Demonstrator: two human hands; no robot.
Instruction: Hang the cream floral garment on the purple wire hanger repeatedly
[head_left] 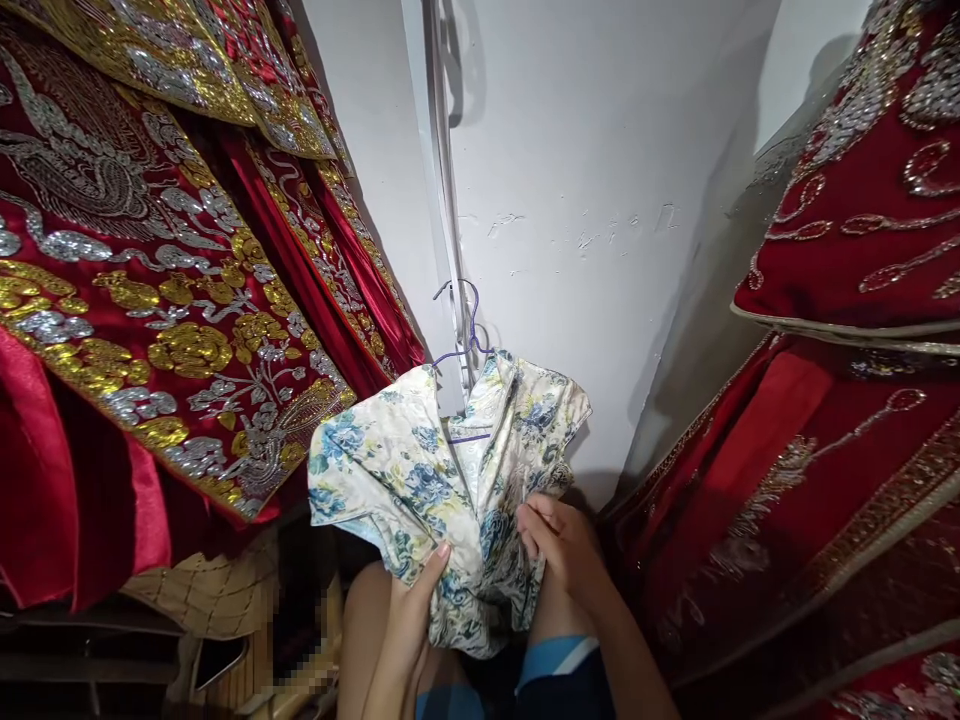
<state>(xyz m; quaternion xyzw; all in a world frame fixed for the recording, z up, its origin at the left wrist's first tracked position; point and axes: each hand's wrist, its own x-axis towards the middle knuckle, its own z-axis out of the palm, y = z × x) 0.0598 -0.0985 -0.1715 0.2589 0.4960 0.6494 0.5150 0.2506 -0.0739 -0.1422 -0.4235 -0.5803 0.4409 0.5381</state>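
A white garment with blue and yellow flowers and short sleeves is on a purple hanger, its neckline parted in a V. My left hand grips the garment's lower left side, the thumb on top and the fingers hidden behind the cloth. My right hand is at the garment's right side, its fingers curled and pressed together on the cloth. The garment's lower part is bunched above my lap.
Red garments with gold and silver embroidery hang at the left. More beaded red garments fill the right. A pale wall with a vertical metal strip stands behind. A wicker item is at the lower left.
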